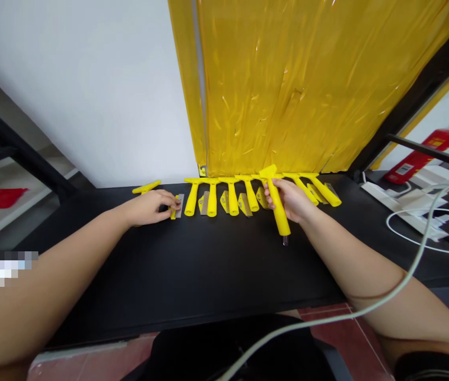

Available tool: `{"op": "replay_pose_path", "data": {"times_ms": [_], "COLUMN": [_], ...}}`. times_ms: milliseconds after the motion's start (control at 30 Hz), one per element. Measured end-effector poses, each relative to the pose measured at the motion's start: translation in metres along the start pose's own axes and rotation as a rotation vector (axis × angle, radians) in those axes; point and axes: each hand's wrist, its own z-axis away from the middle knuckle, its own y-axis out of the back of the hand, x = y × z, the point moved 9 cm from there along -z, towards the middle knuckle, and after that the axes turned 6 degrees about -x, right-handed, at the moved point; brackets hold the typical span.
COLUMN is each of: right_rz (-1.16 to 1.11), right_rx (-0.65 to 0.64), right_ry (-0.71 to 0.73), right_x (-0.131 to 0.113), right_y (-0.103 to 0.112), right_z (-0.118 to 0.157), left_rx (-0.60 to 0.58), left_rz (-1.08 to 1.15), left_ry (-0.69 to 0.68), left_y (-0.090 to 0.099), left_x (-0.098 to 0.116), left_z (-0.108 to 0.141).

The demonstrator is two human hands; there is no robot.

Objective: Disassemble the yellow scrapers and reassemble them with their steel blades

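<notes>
My right hand (288, 198) is wrapped round a yellow T-shaped scraper handle (281, 214), lifted off the black table and tilted. A short, dark, shiny tip sticks out of its lower end. On the left, my left hand (149, 207) has its fingers curled at a small yellow blade piece with a grey metal edge (180, 206), low over the tabletop. Between my hands several like yellow handles (212, 201) lie in a row. Small blade pieces (244, 204) lie between them. Another yellow handle (147, 187) is partly hidden behind my left hand.
The black table (208, 264) stands against a white wall and a yellow plastic sheet (288, 95). At the right are a red bottle (423, 151), white power strips (399, 206) and cables. A pale cable (328, 321) crosses in front of my right forearm. Black frame bars flank both sides.
</notes>
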Motion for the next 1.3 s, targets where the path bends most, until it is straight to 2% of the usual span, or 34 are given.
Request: {"op": "replay_pose_path", "data": {"times_ms": [367,633,733,800,867,933,1067,1133,1200,1300], "right_rz": [-0.026,-0.066,-0.091,-0.097,-0.095,-0.087,-0.037,0.008,0.042,0.056], "right_rx": [-0.021,0.008,0.031,0.032,0.0,-0.052,-0.17,-0.227,-0.251,-0.273], "right_ry": [-0.032,0.014,0.031,0.032,0.034,0.038,0.061,0.067,0.071,0.092], "right_x": [0.005,0.004,0.002,0.002,0.004,0.007,0.014,0.017,0.019,0.018], "right_y": [-0.004,-0.002,-0.002,-0.004,-0.01,-0.019,-0.045,-0.059,-0.068,-0.073], "right_z": [0.002,0.0,0.001,0.001,0.003,0.006,0.017,0.024,0.028,0.03], "left_rx": [0.046,0.081,0.172,0.292,0.428,0.486,0.305,0.2,0.136,0.109], "left_rz": [0.032,0.082,0.111,0.167,0.266,0.413,0.794,0.9,0.968,1.085], "left_ry": [0.005,0.012,0.081,0.135,0.177,0.173,0.019,-0.011,-0.029,-0.058], "left_y": [0.003,0.008,0.02,0.031,0.039,0.035,-0.002,-0.02,-0.032,-0.039], "left_x": [0.0,0.003,0.0,0.007,0.024,0.054,0.135,0.165,0.183,0.191], "left_z": [-0.015,-0.014,-0.009,-0.005,-0.001,-0.004,-0.028,-0.037,-0.042,-0.046]}}
